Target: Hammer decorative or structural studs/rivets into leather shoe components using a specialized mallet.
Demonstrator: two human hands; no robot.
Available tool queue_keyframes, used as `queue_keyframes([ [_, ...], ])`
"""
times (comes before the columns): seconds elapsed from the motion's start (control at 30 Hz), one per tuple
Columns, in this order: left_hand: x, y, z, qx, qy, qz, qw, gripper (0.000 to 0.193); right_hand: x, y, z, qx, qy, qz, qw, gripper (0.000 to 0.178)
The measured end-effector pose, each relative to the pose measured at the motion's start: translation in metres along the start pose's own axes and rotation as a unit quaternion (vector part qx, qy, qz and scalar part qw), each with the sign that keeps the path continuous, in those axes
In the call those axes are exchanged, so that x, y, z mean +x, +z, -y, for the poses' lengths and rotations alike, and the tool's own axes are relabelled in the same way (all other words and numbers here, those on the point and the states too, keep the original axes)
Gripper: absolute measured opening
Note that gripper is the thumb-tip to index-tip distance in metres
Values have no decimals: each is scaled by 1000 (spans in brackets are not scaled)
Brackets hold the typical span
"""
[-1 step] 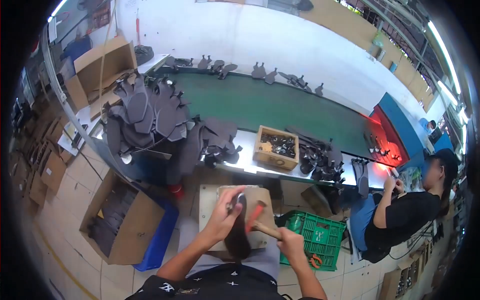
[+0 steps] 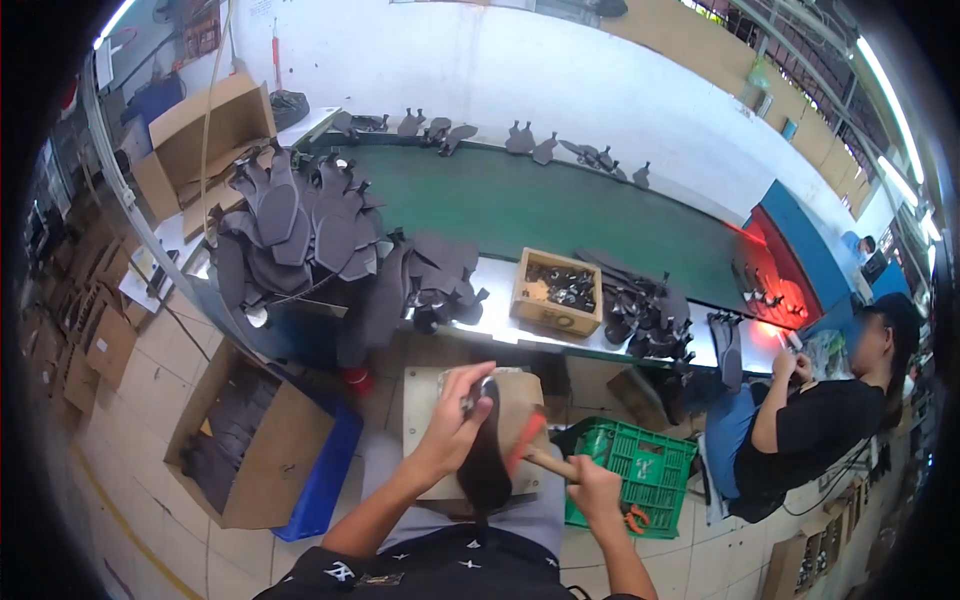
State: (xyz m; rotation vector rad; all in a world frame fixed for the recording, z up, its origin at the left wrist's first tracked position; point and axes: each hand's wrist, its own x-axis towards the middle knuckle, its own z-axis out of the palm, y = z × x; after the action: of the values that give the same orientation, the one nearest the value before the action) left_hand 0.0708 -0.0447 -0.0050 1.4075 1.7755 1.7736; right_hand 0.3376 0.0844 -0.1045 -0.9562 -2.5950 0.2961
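Note:
In my left hand [image 2: 452, 418] is a long dark brown shoe sole [image 2: 488, 468], gripped near its upper end, with the fingers and thumb wrapped round it. A shiny part shows at that end. The sole is tilted over a pale work block [image 2: 424, 402] in front of my lap. My right hand [image 2: 597, 489] is closed round the wooden handle of a hammer [image 2: 549, 463]. The red-orange hammer head is smeared by motion and lies just right of the sole; whether it touches cannot be told.
A green conveyor belt [image 2: 600, 215] runs behind, with a heap of dark grey soles [image 2: 290, 225] and a wooden box [image 2: 556, 323] of small metal parts before it. A cardboard box [image 2: 275, 475] stands left, a green crate [image 2: 655, 455] with orange-handled pliers [image 2: 636, 518] right. A co-worker [image 2: 825, 430] sits right.
The hammer and my right hand have shifted slightly right, the head a little farther from the sole. The whole view has moved slightly.

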Motion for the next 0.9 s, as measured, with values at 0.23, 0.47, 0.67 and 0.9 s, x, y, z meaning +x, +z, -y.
queue_keyframes([
  [0.23, 44, 40, 130, 270, 29, -72, 960, 88, -88, -27, -25, 226, 163, -87, 956, 14],
  [0.47, 238, 106, 161, 303, 125, 32, 944, 24, -123, 1, 38, 587, 386, -125, 701, 29],
  [0.67, 285, 117, 201, 365, 75, 217, 902, 11, -115, -11, 25, 318, 297, -157, 887, 29],
  [0.9, 195, 105, 58, 115, 181, 2, 977, 6, -39, -49, 12, 552, 175, -213, 787, 35],
])
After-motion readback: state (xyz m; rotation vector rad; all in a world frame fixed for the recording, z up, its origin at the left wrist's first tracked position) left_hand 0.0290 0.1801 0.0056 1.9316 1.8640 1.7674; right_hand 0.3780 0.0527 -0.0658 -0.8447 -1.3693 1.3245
